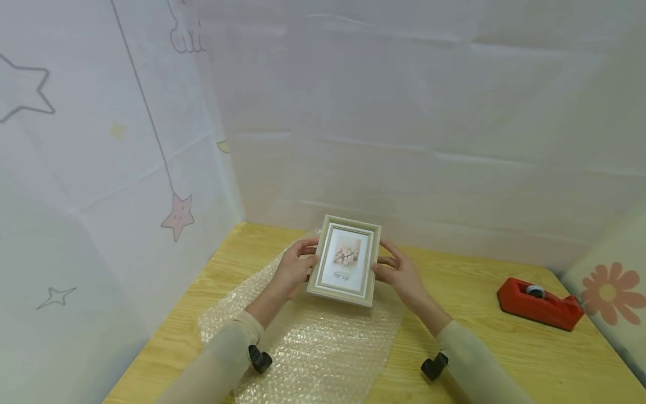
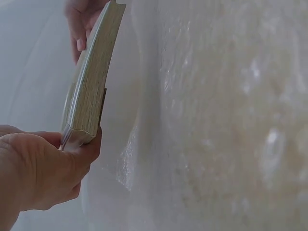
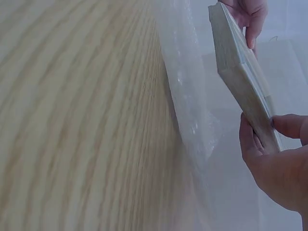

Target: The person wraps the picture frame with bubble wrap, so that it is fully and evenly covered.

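A cream picture frame (image 1: 345,261) with a flower print is held up above a sheet of bubble wrap (image 1: 313,348). My left hand (image 1: 294,266) grips its left edge, thumb at the front and fingers behind. On the opposite edge, my right hand (image 1: 401,275) pinches the frame the same way. Seen from the left wrist, the picture frame (image 2: 94,72) is tilted and clear of the bubble wrap (image 2: 231,120). The right wrist view shows the thumb and fingers of the right hand (image 3: 281,168) on either side of the picture frame's edge (image 3: 245,91).
A red tape dispenser (image 1: 540,303) with a roll of tape stands at the right of the wooden table (image 1: 464,292). White printed sheets (image 1: 404,112) hang behind the table and along its sides.
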A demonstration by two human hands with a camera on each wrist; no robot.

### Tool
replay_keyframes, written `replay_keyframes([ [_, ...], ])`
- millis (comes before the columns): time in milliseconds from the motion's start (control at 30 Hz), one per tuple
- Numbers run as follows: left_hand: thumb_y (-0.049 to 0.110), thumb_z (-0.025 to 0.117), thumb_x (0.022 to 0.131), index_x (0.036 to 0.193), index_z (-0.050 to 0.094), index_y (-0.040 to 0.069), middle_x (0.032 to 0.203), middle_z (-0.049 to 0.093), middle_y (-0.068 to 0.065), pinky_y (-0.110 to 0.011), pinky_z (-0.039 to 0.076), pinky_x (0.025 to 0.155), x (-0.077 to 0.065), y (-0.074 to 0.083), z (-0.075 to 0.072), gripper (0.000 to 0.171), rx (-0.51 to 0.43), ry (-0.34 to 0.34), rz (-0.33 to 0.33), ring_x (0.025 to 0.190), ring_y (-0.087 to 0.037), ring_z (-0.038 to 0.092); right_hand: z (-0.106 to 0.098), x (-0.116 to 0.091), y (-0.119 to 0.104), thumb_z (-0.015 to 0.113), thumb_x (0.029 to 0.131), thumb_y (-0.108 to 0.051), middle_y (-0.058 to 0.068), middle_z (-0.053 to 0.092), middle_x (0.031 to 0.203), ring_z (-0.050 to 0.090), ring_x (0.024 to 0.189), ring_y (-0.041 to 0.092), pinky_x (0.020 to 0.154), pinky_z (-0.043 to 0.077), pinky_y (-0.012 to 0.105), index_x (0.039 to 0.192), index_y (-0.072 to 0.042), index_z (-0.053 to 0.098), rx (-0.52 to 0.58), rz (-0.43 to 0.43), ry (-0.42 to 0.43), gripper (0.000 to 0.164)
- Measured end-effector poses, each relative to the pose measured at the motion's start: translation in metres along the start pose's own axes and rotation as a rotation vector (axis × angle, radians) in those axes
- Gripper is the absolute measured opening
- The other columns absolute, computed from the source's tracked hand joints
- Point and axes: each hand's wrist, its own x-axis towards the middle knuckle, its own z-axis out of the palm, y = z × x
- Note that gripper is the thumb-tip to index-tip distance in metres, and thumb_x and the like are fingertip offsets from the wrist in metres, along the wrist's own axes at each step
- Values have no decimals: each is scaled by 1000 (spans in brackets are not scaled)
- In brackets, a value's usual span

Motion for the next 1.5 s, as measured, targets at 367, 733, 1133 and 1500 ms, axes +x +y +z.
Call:
replay_keyframes([
  [367, 0, 59, 101, 141, 47, 5, 129, 49, -21, -43, 57, 76, -21, 20, -29, 42, 89, -18, -112, 106, -35, 61, 25, 6, 3, 68, 98, -5, 29, 62, 123, 69, 100, 35, 92, 53, 51, 159, -9, 33, -7, 60, -72, 71],
  [733, 2, 61, 100, 139, 44, 3, 128, 45, -23, -45, 56, 77, -37, 9, -67, 43, 177, -78, -201, 102, -33, 59, 51, 7, 10, 69, 96, -3, 25, 66, 115, 70, 95, 32, 91, 51, 57, 158, 0, 29, -59, 128, -174, 74],
  [1133, 7, 65, 96, 136, 45, 1, 124, 53, -24, -46, 58, 72, -40, -9, -85, 45, 340, -123, -225, 92, -35, 67, 64, 10, 32, 68, 96, -1, 27, 68, 115, 72, 92, 35, 84, 57, 47, 156, 9, 27, -61, 197, -216, 73],
  [1500, 3, 66, 92, 131, 49, 0, 117, 54, -21, -42, 58, 66, -38, -14, -85, 42, 460, -91, -165, 90, -29, 63, 75, 7, 32, 67, 98, -13, 9, 70, 98, 69, 82, 29, 62, 53, 36, 156, 5, 31, -378, 116, -173, 70],
])
